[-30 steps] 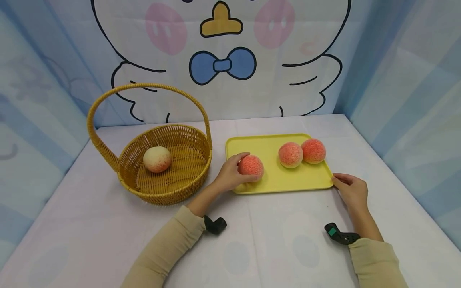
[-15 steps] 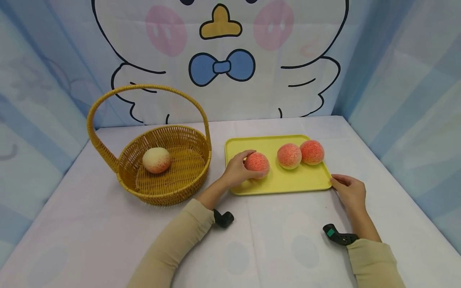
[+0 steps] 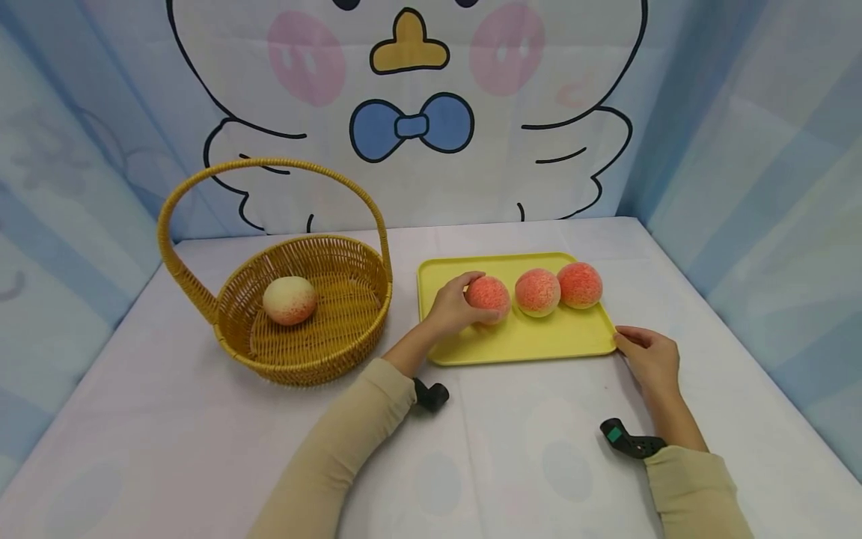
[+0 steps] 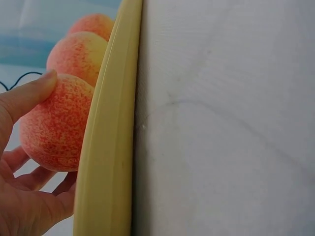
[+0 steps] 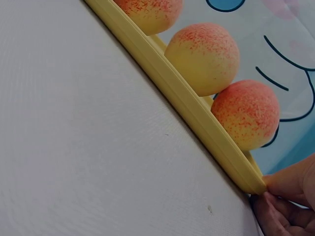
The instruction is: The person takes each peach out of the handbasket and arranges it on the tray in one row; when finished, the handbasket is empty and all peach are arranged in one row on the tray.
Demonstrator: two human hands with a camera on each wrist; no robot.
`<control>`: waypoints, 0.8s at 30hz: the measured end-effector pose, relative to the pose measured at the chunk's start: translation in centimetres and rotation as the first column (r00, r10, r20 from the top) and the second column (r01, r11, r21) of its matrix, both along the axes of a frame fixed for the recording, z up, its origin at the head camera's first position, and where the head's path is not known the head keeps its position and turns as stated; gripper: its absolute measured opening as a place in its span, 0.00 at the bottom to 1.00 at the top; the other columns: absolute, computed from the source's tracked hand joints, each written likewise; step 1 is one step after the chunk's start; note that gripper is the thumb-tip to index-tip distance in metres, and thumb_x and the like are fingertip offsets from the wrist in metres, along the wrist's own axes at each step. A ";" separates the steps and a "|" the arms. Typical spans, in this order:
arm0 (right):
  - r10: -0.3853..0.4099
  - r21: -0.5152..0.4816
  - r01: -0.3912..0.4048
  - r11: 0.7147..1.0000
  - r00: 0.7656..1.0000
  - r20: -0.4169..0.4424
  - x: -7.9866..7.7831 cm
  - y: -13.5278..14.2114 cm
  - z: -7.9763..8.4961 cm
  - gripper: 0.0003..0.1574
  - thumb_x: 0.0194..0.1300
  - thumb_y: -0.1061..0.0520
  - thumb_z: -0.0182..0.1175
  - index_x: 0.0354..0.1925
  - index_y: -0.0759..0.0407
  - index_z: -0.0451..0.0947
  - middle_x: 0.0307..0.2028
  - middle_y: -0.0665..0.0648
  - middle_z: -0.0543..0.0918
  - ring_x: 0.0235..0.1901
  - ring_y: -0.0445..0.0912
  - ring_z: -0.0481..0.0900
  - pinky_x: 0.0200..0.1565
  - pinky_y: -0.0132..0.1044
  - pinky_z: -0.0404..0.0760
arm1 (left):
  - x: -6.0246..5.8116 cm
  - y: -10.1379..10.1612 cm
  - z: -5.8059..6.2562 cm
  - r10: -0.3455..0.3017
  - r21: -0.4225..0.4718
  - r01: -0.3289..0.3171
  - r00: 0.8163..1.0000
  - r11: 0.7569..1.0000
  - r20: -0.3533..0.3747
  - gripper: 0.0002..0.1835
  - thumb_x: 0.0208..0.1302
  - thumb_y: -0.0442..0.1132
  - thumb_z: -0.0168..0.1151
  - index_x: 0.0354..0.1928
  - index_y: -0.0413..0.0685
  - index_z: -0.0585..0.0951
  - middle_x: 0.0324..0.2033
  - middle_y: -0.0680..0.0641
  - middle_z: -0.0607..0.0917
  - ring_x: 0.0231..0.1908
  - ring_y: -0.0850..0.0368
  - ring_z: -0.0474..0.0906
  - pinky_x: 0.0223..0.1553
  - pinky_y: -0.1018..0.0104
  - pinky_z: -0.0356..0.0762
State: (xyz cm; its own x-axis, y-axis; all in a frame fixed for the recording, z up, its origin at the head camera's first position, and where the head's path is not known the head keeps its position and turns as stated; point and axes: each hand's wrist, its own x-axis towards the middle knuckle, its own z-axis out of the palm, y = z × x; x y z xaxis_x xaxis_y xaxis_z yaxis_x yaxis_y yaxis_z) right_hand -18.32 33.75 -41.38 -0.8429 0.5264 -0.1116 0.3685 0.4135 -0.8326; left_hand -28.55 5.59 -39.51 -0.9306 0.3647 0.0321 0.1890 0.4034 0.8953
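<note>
Left of the tray [image 3: 525,346], we have the wicker basket [image 3: 350,299] standing on the surface [image 3: 525,404] with a pale peach [image 3: 289,301] lying in it. Over the tray's left part, our left hand [image 3: 453,308] grasps a red peach [image 3: 489,294] between thumb and fingers. The tray's raised edge hides that peach's underside in the left wrist view, so we can't tell whether it bears on the tray. We'd do best to keep this grip light and low, let go only once the peach sits settled, and avoid nudging the middle peach [image 3: 537,293] just to its right. That one and the end peach [image 3: 580,285] sit side by side toward the tray's right end; round as they are, we'd expect a knock to set them rolling. At the tray's near right corner, our right hand [image 3: 652,361] pinches the rim, and we'd hold that corner still and level.

Counting from the left, we make it one basket with one peach inside, one tray with three peaches on or over it, so four peaches altogether, and two hands, both occupied.
</note>
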 end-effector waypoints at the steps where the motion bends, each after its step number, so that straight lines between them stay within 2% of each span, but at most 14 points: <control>1: -0.002 0.000 0.002 1.000 1.000 0.000 0.0 0.0 0.0 0.25 0.66 0.53 0.53 0.56 0.67 0.73 0.51 0.64 0.75 0.42 0.43 0.71 0.26 0.16 0.68 | -0.1 0.1 0.0 0.003 -0.003 -0.003 1.000 1.000 -0.002 0.41 0.44 0.41 0.75 0.62 0.50 0.68 0.54 0.50 0.74 0.47 0.57 0.73 0.46 0.66 0.73; 8: -0.005 -0.002 0.005 1.000 1.000 0.004 0.0 0.0 -0.1 0.25 0.66 0.53 0.54 0.55 0.67 0.73 0.51 0.64 0.75 0.41 0.43 0.71 0.25 0.16 0.68 | -0.7 0.7 -0.1 0.015 -0.007 -0.015 0.999 1.000 -0.030 0.40 0.44 0.40 0.75 0.62 0.48 0.68 0.56 0.48 0.73 0.50 0.55 0.72 0.49 0.65 0.71; 24: 0.003 0.006 -0.003 1.000 1.000 0.010 0.1 -0.2 0.3 0.25 0.66 0.52 0.53 0.56 0.67 0.72 0.52 0.65 0.74 0.43 0.44 0.70 0.26 0.16 0.67 | -1.1 1.8 0.3 0.034 -0.029 -0.035 0.999 0.999 -0.019 0.39 0.46 0.40 0.74 0.62 0.48 0.68 0.56 0.48 0.73 0.53 0.53 0.71 0.52 0.62 0.70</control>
State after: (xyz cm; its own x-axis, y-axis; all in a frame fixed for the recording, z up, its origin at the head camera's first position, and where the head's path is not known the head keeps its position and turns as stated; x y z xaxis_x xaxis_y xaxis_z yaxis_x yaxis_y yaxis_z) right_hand -18.23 33.57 -41.05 -0.8432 0.5246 -0.1173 0.3759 0.4194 -0.8264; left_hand -29.70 7.37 -39.26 -0.9419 0.3335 0.0391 0.1908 0.4360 0.8795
